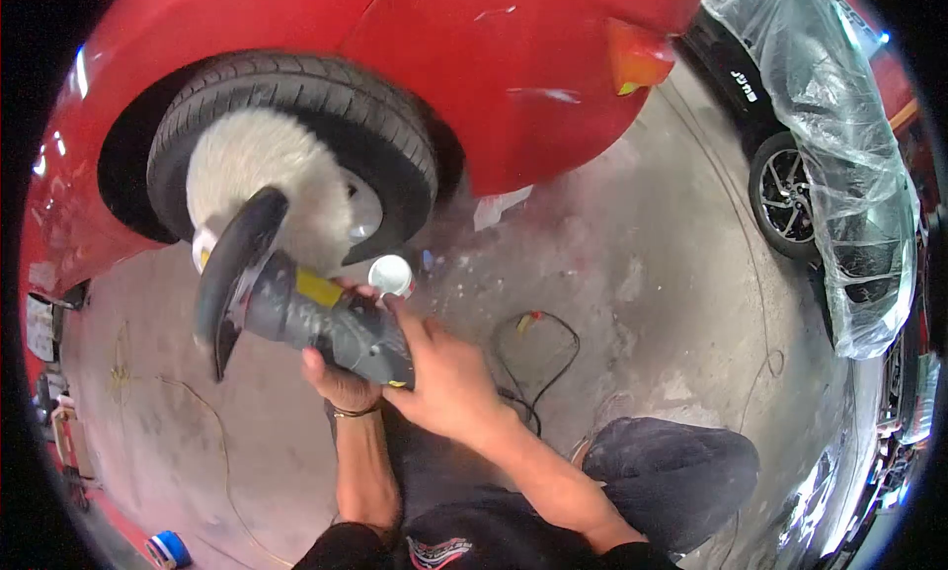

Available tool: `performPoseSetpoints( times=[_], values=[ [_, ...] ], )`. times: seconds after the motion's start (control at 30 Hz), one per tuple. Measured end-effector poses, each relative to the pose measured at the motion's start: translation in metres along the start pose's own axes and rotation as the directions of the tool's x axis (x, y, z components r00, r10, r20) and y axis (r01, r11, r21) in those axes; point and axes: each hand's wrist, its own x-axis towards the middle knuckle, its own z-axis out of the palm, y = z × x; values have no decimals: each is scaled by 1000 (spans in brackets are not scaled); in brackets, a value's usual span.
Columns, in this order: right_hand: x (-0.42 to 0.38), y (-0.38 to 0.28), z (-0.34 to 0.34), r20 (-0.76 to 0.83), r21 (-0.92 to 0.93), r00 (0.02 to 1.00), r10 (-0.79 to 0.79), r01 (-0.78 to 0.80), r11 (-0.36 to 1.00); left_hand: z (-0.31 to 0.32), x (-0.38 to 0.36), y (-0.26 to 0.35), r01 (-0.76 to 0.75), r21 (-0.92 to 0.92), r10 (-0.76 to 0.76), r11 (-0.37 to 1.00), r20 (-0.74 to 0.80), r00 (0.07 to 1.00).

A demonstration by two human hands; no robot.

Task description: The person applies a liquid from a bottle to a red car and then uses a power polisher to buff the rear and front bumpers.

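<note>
Left hand (344, 384), right hand (446, 380) close together, both curled.

Fisheye edges curve into black; glare streaks the red paint (513, 86).

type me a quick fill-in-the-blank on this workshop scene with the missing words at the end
The left hand and right hand hold a black polisher with a ____ patch. A thin dark bracelet is on the ____ wrist. The glossy car whose black tyre is behind the round off-white fluffy pad is ____. The black car is partly covered by clear ____ sheeting.

Missing words: yellow; left; red; plastic.
</note>
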Motion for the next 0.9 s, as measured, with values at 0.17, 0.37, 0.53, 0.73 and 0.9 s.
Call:
performPoseSetpoints(
  times=[0.17,0.37,0.53,0.73,0.9],
  values=[
    [-11,64,33,45,332,999,32,-45,942,-13,-2,-8,174,102,-193,980,225,955],
    [-26,85,35,19,484,988,152,-142,863,1,-16,-34,169,480,-194,861,4,981],
    [-22,104,62,-175,566,977,122,-2,824,-77,-23,-63,196,441,-201,876,-36,979],
    [-12,163,97,-171,751,962,215,-13,660,-27,4,-92,-227,769,-129,597,372,919],
    [26,211,133,-173,984,926,335,149,98,68,44,-125,-196,968,-340,157,239,909]
  ],
)
